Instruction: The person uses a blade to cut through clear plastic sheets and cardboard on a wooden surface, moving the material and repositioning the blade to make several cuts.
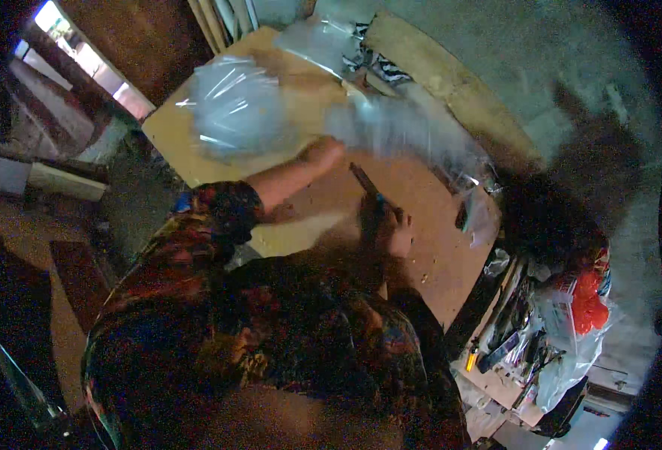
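My left hand (322,155) is closed over the tan tabletop (440,259), its fingers at the near edge of a motion-blurred clear plastic bag (380,124). What those fingers grip, if anything, is too blurred to make out. Closer to my body, my right hand (398,238) is wrapped round a dark, long, narrow hand tool (372,191), whose tip points up and to the left. The tool's exact kind does not show. Beyond my left forearm lies a stack of shiny clear plastic bags (237,109).
More clear plastic (316,45) and a zebra-striped piece (389,70) lie at the far edge, beside a long board (451,82). To the right, a cluttered surface holds a red item (590,302) and a yellow lighter-like object (471,358). Pale planks (68,182) lie left.
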A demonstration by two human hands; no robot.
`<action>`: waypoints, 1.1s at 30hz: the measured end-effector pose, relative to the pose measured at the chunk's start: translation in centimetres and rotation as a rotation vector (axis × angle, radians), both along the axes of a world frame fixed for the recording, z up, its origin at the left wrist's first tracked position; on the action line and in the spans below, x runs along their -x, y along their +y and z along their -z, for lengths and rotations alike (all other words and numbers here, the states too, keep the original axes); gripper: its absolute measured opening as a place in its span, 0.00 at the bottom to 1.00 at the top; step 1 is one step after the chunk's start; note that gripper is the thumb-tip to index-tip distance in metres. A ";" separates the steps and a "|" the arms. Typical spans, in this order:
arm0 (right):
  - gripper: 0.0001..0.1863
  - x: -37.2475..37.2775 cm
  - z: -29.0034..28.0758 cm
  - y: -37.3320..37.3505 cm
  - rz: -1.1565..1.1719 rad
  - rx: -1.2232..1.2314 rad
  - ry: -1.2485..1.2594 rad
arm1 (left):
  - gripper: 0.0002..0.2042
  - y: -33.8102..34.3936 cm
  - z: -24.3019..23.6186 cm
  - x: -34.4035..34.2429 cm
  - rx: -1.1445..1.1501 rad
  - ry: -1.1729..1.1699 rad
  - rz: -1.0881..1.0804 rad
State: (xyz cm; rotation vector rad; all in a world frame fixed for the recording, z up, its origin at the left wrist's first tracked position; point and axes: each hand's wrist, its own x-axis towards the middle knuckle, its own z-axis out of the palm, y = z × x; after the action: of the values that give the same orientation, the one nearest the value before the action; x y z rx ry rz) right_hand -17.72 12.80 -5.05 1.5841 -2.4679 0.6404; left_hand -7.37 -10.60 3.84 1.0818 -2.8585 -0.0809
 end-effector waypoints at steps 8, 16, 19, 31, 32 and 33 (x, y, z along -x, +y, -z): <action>0.18 -3.4 -3.8 1.8 -0.127 -0.011 0.009 | 0.12 2.7 9.4 -6.9 -0.466 0.669 0.097; 0.20 -4.4 -3.6 3.4 -0.213 -0.069 -0.014 | 0.12 4.1 6.9 -6.8 -0.348 0.424 0.078; 0.21 -4.7 -4.8 3.2 -0.270 -0.097 -0.085 | 0.12 4.4 5.9 -6.9 -0.251 0.228 0.068; 0.13 -5.3 -7.6 3.9 -0.263 0.004 0.041 | 0.08 5.7 3.4 -6.6 -0.237 0.115 -0.031; 0.13 -5.2 -7.2 4.0 -0.221 -0.072 -0.010 | 0.08 5.8 2.9 -6.8 -0.266 0.147 -0.021; 0.14 -5.1 -6.8 4.1 -0.179 -0.148 -0.061 | 0.08 5.8 2.7 -6.9 -0.294 0.180 -0.011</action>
State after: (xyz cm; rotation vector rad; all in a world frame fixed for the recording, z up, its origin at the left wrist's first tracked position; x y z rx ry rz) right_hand -12.59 16.93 1.77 1.8836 -2.4877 0.5479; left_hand -0.48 -4.76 1.10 1.0724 -2.7341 -0.5829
